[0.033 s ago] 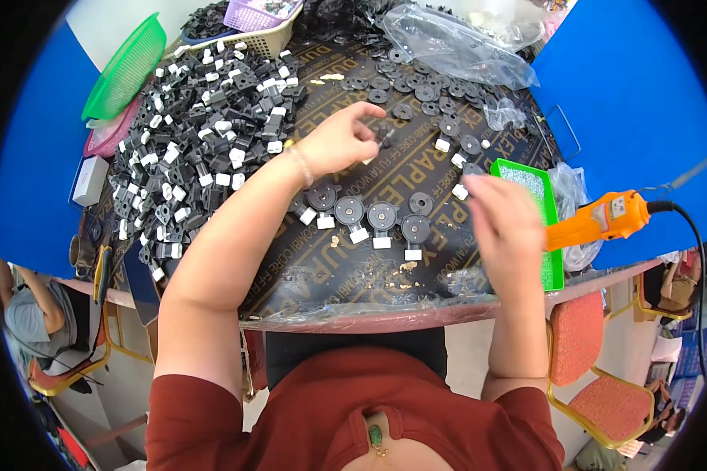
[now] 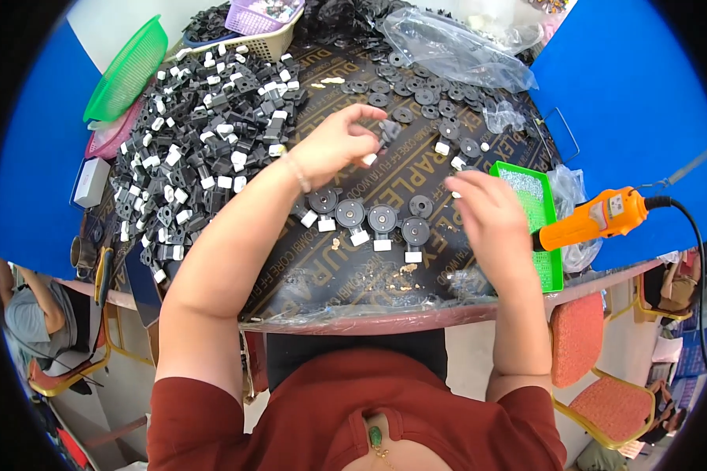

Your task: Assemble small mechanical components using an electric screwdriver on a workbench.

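My left hand is over the middle of the table, thumb and forefinger pinching a small black part with a white end block. Farther right, my right hand has its bent fingertips at a white-ended black piece, which they mostly cover. Between my hands and the near edge lies a row of black wheels with white blocks, one of them the rightmost wheel. A plain black disc rests just behind it. Beside my right wrist hangs an orange electric screwdriver.
A large heap of black parts with white ends covers the left side. Loose black discs lie at the back, by a clear plastic bag. The green tray at right holds small metal pieces. A green basket leans far left.
My right hand has moved slightly left, its fingers now over the white-ended piece lying there. The orange screwdriver shows more of its front end. My left hand stays nearly in place.
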A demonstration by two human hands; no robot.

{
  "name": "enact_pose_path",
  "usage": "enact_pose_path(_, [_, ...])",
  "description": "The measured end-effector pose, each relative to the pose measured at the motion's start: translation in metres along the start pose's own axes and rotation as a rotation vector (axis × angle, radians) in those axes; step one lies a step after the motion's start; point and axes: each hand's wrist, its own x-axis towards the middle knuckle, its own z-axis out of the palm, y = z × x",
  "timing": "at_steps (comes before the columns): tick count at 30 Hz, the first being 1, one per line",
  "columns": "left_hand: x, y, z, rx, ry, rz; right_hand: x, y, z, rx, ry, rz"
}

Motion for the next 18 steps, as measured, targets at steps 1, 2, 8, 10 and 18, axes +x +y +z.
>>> enact_pose_path(1, [-0.011,0.006,0.007,-0.238,-0.026,-0.004,0.002,0.008,0.012,-0.044,-0.129,0.026])
enact_pose_path(2, [-0.023,0.01,0.013,-0.475,-0.049,-0.008,0.003,0.014,0.023,-0.065,-0.221,0.028])
enact_pose_path(8, [-0.078,0.008,0.032,-0.698,-0.109,-0.064,-0.005,0.023,0.045,-0.039,-0.456,-0.014])
enact_pose_path(10, [-0.082,-0.001,0.032,-0.761,-0.136,-0.05,-0.01,0.028,0.044,-0.091,-0.473,0.077])
enact_pose_path(18, [-0.094,-0.017,0.036,-0.756,-0.009,-0.038,-0.021,0.03,0.003,0.161,-0.218,0.202])
